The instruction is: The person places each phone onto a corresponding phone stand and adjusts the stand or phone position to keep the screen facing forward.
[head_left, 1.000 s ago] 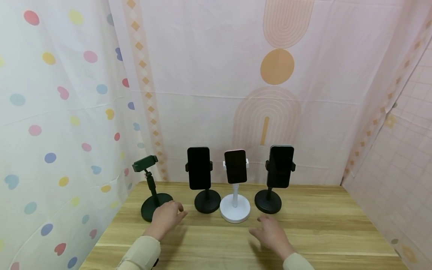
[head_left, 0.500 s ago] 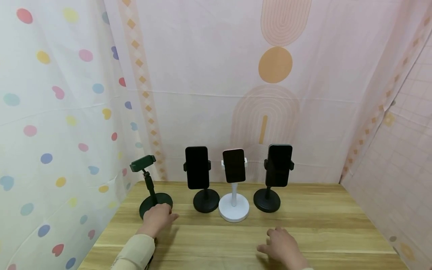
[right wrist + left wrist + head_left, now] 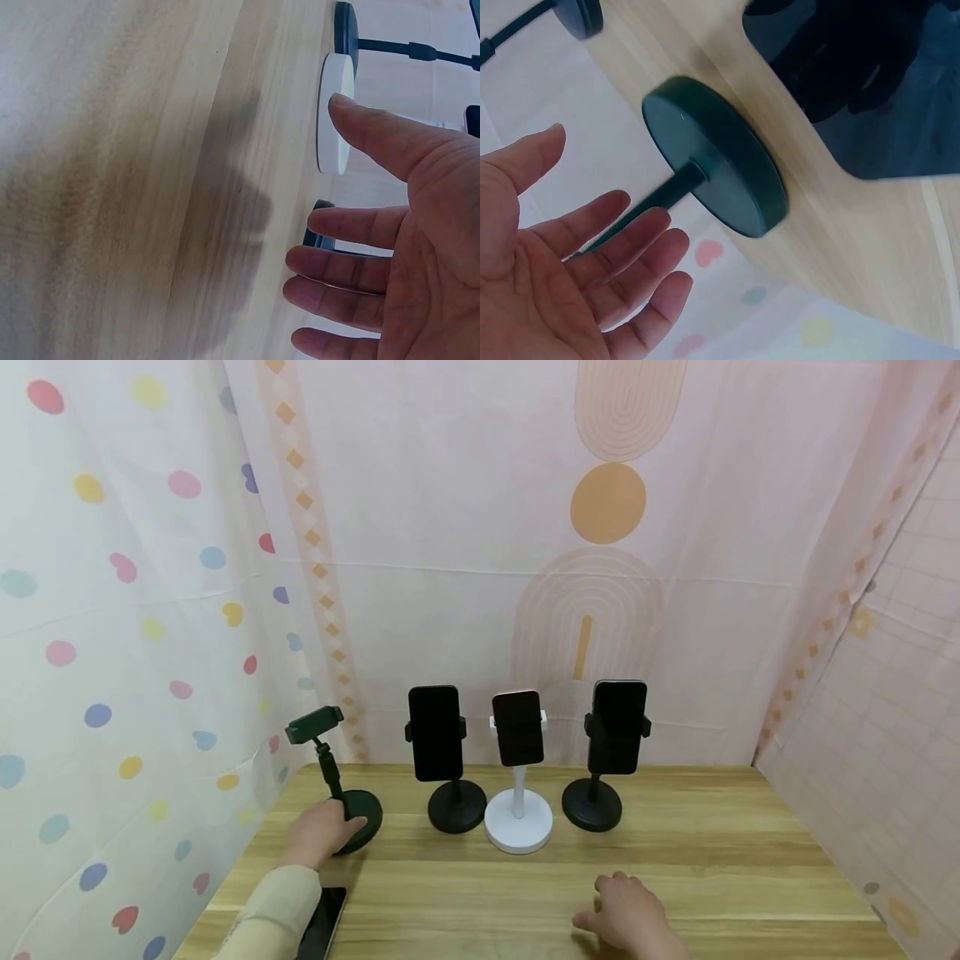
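Observation:
My left hand (image 3: 318,832) is at the green phone stand (image 3: 362,814), its fingers spread and relaxed in the left wrist view and holding nothing. The stand's holder (image 3: 315,724) at the top carries no phone. By my left sleeve a dark phone (image 3: 327,917) lies flat on the table, partly covered by the sleeve. My right hand (image 3: 626,914) hovers over the front right of the table, fingers loose, nothing in it; a shadow falls below it.
Along the back of the wooden table (image 3: 705,852) stand a black stand (image 3: 457,807) with a phone (image 3: 437,733), a white stand (image 3: 519,822) with a smaller phone (image 3: 519,728), and another black stand (image 3: 592,806) with a phone (image 3: 617,727). Patterned curtains (image 3: 450,485) hang behind and at the sides.
My left hand has moved left and slightly back toward me, to the green stand, uncovering more of the flat phone. My right hand has drawn back from the right black stand toward the front edge.

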The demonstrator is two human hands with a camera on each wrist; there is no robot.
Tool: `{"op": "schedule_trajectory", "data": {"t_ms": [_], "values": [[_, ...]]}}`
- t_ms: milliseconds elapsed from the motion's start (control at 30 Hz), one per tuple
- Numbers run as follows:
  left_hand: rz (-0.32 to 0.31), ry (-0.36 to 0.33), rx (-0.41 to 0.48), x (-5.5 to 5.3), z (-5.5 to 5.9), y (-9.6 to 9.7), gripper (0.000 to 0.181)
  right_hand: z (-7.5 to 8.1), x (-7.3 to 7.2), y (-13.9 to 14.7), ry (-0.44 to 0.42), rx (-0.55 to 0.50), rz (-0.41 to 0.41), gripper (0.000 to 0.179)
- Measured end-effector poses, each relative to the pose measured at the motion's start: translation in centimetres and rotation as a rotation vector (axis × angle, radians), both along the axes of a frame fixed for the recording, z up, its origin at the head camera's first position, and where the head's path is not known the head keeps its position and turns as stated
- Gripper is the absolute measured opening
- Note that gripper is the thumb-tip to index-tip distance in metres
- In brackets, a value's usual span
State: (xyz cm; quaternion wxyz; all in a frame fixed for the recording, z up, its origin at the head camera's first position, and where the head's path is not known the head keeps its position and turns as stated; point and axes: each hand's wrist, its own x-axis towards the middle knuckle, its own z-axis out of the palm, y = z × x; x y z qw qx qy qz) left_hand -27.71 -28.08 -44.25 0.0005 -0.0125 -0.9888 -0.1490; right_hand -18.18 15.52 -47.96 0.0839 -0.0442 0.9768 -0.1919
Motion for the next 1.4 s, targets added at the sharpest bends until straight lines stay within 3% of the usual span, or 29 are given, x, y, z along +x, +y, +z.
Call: {"op": "schedule_trajectory", "data": {"t_ms": [133, 333, 800, 1000, 1400], "values": [[0.051, -0.027, 0.005, -0.5, 0.3, -0.7, 0.046, 0.1, 0.0, 0.0, -0.015, -0.001, 0.002, 0.05], [0.077, -0.026, 0.048, -1.2, 0.3, -1.3, 0.049, -0.2, 0.0, 0.1, -0.033, -0.012, 0.0, 0.046], [0.158, 0.081, 0.089, -3.3, 1.0, -2.7, 0.072, -0.1, 0.1, 0.4, -0.025, 0.019, -0.014, 0.044], [0.171, 0.123, 0.147, -3.8, 1.1, -2.9, 0.052, 0.0, 0.1, 0.4, -0.028, 0.023, -0.01, 0.047], [0.182, 0.195, 0.193, -4.5, 0.9, -2.7, 0.044, 0.1, 0.1, 0.5, -0.042, 0.026, -0.023, 0.048]]}}
